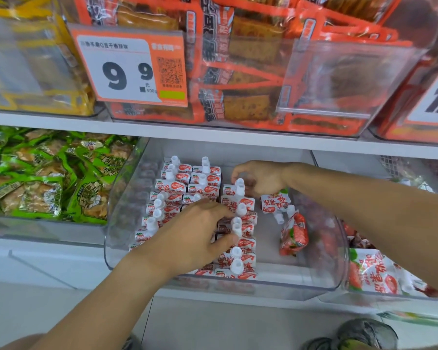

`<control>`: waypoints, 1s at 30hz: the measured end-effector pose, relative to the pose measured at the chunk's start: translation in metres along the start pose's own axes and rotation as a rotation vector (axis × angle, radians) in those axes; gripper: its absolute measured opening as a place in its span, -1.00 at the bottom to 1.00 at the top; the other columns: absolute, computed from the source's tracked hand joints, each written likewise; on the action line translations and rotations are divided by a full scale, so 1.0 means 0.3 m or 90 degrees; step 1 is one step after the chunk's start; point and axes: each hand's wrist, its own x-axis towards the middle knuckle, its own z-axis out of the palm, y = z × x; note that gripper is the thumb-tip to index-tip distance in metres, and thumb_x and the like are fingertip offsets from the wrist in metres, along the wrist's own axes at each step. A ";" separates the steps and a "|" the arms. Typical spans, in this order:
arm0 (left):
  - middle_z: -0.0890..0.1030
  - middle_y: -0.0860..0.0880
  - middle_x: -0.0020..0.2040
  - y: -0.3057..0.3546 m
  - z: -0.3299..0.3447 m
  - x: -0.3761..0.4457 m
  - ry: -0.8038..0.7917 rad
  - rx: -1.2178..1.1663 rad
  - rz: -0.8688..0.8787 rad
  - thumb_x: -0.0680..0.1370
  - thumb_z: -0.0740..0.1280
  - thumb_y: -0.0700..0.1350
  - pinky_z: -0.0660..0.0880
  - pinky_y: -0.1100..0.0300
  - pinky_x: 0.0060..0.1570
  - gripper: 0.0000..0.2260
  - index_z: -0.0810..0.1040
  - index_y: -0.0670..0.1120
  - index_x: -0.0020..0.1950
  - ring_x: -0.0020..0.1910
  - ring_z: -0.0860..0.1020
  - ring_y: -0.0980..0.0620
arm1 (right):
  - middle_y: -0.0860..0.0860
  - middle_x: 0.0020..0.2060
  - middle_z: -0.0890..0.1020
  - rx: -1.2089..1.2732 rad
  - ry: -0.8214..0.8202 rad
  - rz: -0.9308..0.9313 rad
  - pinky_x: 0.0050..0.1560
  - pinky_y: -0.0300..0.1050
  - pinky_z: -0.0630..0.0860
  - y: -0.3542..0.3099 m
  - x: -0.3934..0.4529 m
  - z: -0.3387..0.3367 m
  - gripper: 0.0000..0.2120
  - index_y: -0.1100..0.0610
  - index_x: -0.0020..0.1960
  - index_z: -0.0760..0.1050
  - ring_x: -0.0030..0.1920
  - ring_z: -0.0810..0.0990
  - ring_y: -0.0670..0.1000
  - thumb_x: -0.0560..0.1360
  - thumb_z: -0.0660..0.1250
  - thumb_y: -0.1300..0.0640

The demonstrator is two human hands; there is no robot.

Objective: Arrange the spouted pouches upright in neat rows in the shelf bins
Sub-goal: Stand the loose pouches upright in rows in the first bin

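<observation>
A clear plastic shelf bin (pixel 321 281) holds several red-and-white spouted pouches with white caps. Upright rows (pixel 180 183) fill its left and middle. My left hand (pixel 192 238) lies over the front rows, fingers spread against the middle row's pouches (pixel 240 231). My right hand (pixel 261 178) reaches to the back of the middle row, fingers curled around an upright pouch (pixel 235 192) there. To the right, one pouch (pixel 274 203) lies upside down and another (pixel 293 234) lies loose on its side on the bin floor.
Green snack packets (pixel 43 178) fill the bin on the left. Orange tofu packets (pixel 250 72) and a 9.9 price tag (pixel 132 69) sit on the shelf above. More strawberry pouches (pixel 374 271) lie in the bin to the right. Shoes (pixel 364 334) show on the floor below.
</observation>
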 end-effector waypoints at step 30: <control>0.33 0.18 0.33 0.049 -0.007 -0.046 -0.150 -0.046 0.000 0.54 0.34 0.15 0.43 0.14 0.14 -0.76 0.58 0.03 0.09 0.21 0.48 0.09 | 0.07 0.26 0.40 0.347 -0.198 0.032 -0.24 -0.14 0.63 -0.021 -0.045 0.052 -0.24 -0.12 0.37 0.27 0.13 0.56 0.10 0.43 0.22 0.60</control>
